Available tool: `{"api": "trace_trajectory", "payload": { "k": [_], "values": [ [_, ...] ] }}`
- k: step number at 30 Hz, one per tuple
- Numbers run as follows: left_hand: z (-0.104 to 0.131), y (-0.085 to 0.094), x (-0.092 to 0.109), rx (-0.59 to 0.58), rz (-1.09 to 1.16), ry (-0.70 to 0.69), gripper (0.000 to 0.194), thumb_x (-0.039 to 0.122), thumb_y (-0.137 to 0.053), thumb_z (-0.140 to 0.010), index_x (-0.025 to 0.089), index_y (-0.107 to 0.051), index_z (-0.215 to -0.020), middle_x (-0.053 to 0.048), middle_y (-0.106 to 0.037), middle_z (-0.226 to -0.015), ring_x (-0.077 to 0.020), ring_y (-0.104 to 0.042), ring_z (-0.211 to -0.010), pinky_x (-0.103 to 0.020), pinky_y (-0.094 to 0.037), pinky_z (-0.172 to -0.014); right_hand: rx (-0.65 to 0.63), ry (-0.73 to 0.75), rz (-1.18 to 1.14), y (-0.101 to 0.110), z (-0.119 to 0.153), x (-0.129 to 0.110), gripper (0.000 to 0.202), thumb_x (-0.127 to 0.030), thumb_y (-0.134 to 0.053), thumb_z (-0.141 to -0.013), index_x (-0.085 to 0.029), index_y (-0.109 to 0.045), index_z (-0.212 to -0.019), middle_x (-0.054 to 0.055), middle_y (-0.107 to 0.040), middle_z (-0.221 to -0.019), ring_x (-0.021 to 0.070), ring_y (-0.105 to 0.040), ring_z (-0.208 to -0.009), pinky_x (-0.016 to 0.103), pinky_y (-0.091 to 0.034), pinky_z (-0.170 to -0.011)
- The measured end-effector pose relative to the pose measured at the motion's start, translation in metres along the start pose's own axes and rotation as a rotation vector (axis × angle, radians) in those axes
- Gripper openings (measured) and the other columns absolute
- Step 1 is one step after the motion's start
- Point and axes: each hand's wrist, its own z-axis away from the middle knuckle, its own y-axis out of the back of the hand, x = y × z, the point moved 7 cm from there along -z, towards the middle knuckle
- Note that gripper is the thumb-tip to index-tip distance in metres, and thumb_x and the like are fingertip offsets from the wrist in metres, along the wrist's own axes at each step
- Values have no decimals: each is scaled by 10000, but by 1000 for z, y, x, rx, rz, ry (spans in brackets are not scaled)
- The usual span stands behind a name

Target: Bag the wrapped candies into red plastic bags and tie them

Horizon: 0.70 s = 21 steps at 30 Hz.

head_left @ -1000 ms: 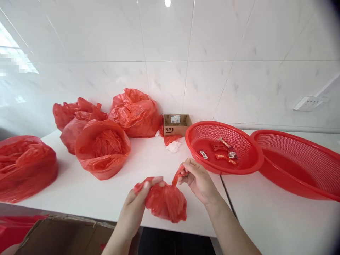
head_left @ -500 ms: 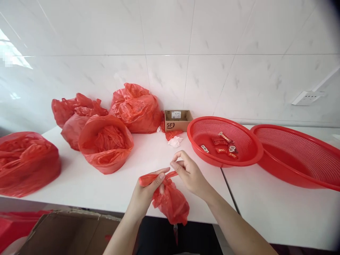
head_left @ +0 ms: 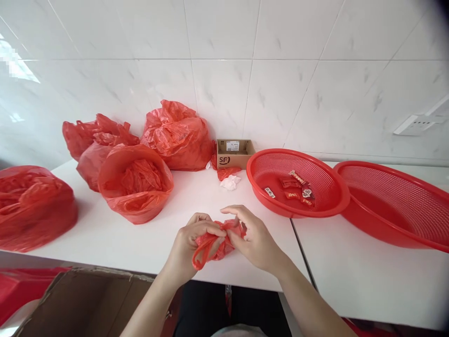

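Both hands are closed on a small red plastic bag (head_left: pixel 224 250), held up over the table's front edge. My left hand (head_left: pixel 191 243) pinches the gathered neck, and a loop of the bag's handle hangs below its fingers. From the other side, my right hand (head_left: pixel 254 238) grips the bag between thumb and fingers, its fingertips close to the left ones. Fingers cover part of the bag, and its contents cannot be seen.
Right of the hands stands a red plastic basket (head_left: pixel 257 194) with several small wrapped packets (head_left: pixel 293 194), beside a second red basket (head_left: pixel 382 215). Large red bags (head_left: pixel 177 135) line the left and back. A small cardboard box (head_left: pixel 233 160) is at the wall; a bigger carton (head_left: pixel 84 304) sits below.
The small bag has risen and turned, and its body no longer hangs past the table edge. My right hand has moved from the handle strip onto the bag.
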Motion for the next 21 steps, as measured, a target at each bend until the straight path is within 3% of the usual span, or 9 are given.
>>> {"api": "trace_trajectory", "payload": {
  "k": [3,6,9,12,16,19,21],
  "values": [
    [-1,-5,0,-31,23,46,62,166,-680,-805,218,-664,-835,-24,-661,-782,-157,-605,-731,-250,-522,-608,-56,-11,-194,-12,-2,2,347,-104,-496,-871,-260,-538,-1178,10,-667,-1032,139,-625,-897,296,-502,-825],
    [0,-2,-2,78,8,89,91,195,-635,-841,219,-547,-846,14,-640,-756,-113,-579,-558,-217,-479,-481,65,-34,-207,-22,2,4,265,-106,-513,-858,-245,-504,-1083,-16,-641,-868,132,-619,-773,279,-513,-749],
    [5,7,5,295,-168,-47,117,149,-617,-842,222,-554,-908,8,-649,-831,-133,-654,-713,-239,-533,-628,131,9,-158,-33,8,0,216,-112,-529,-848,-237,-495,-1022,-6,-630,-858,139,-618,-770,284,-504,-739],
    [11,10,4,397,-214,-116,143,139,-605,-866,227,-577,-975,-2,-654,-893,-132,-671,-783,-238,-540,-681,61,-50,-340,-41,7,3,220,-189,-552,-895,-229,-491,-1103,-18,-617,-806,141,-627,-767,291,-509,-756],
    [12,15,10,357,-300,-189,120,131,-617,-867,218,-619,-950,-8,-654,-853,-130,-650,-745,-230,-519,-646,-125,-185,-596,-44,-2,10,240,-385,-541,-955,-183,-572,-1081,-29,-564,-722,117,-576,-632,264,-494,-642],
    [11,23,21,269,-398,-244,99,125,-650,-851,210,-681,-892,-14,-675,-823,-135,-652,-742,-232,-513,-657,-155,-130,-439,-37,-7,2,182,-348,-548,-954,-181,-620,-969,-2,-605,-772,117,-549,-669,252,-460,-639],
    [11,30,26,205,-427,-260,133,127,-670,-847,220,-711,-932,-9,-704,-835,-133,-666,-751,-223,-517,-657,-146,-4,-221,-33,-11,-12,129,-268,-517,-958,-191,-612,-917,6,-621,-788,126,-546,-701,256,-440,-664]
  ]
}}
